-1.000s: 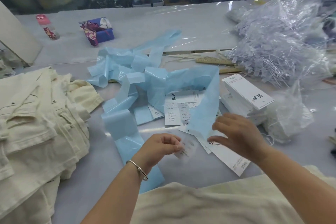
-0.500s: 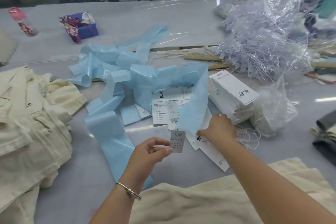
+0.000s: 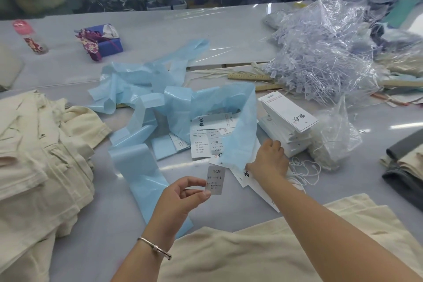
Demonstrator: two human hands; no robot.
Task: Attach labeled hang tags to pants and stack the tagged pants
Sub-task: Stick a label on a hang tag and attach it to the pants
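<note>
Pinching a light, flimsy sticker [image 3: 215, 180] by its bottom-left edge, the left hand [image 3: 180, 199] is holding it up while the right hand [image 3: 269, 160] is curling onto a stiff tag [image 3: 246, 175] at 1 o'clock, best gripped by an edge

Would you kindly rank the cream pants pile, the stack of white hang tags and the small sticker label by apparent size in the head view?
1. Cream pants pile
2. Stack of white hang tags
3. Small sticker label, though nearest the camera
</note>
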